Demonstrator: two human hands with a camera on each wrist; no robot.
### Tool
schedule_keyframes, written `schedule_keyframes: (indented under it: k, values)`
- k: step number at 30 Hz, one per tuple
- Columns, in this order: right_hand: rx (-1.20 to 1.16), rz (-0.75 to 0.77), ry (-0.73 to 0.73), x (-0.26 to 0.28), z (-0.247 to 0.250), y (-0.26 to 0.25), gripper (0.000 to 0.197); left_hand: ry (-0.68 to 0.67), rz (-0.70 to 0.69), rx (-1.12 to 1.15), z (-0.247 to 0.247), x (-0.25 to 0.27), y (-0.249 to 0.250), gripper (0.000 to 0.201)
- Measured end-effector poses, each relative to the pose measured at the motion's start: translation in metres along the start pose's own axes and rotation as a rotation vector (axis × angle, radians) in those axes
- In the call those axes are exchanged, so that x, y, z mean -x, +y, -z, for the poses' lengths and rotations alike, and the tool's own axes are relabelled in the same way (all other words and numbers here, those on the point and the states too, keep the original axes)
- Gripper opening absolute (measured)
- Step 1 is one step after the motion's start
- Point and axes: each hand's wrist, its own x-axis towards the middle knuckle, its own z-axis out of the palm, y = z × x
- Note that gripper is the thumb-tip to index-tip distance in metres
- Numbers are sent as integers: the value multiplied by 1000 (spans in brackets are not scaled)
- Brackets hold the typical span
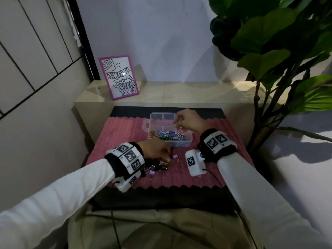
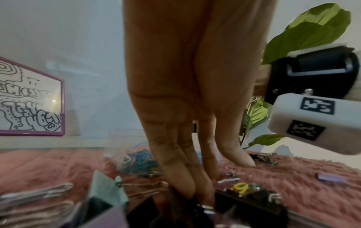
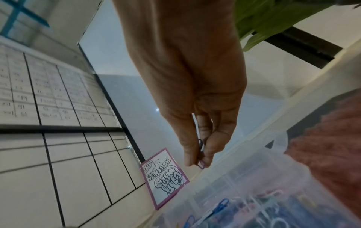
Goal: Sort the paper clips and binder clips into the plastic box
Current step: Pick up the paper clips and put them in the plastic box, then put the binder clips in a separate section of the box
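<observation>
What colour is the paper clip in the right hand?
Purple paper clip, pinched by the right hand; clearest in the right wrist view.

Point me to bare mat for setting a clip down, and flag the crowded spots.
Bare pink mat lies left of the plastic box, and along the near edge below the binder clips. It is crowded around the left hand over those clips, and inside the box's near section, full of paper clips.

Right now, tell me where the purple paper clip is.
Pinched in the right hand, the purple paper clip hangs above the plastic box, over its far compartments in the head view.
</observation>
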Motion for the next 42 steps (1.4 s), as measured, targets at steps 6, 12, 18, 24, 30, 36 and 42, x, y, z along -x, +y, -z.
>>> schedule_keyframes:
  k: [6, 12, 18, 24, 30, 36, 42]
  values:
    - [142, 44, 49, -8, -2, -4, 10, -1, -49, -229, -9, -9, 13, 29]
    - [332, 88, 2, 2, -8, 5, 19, -40, -114, -246, -5, -10, 15, 27]
    - [199, 345, 130, 49, -9, 15, 10, -18, -152, 87, 12, -3, -2, 19]
    - [194, 210, -13, 81, -30, 33, 10, 97, -181, 436, 24, 18, -23, 9]
    - [-175, 60, -151, 81, -56, 22, 27, 234, -139, 758, 32, 24, -31, 8]
    - [-625, -11, -142, 84, -62, -7, 41, 252, -169, 923, 6, 17, -29, 12]
    - [-619, -32, -43, 80, -67, 0, 30, 297, -102, 1110, -2, 18, -34, 12]
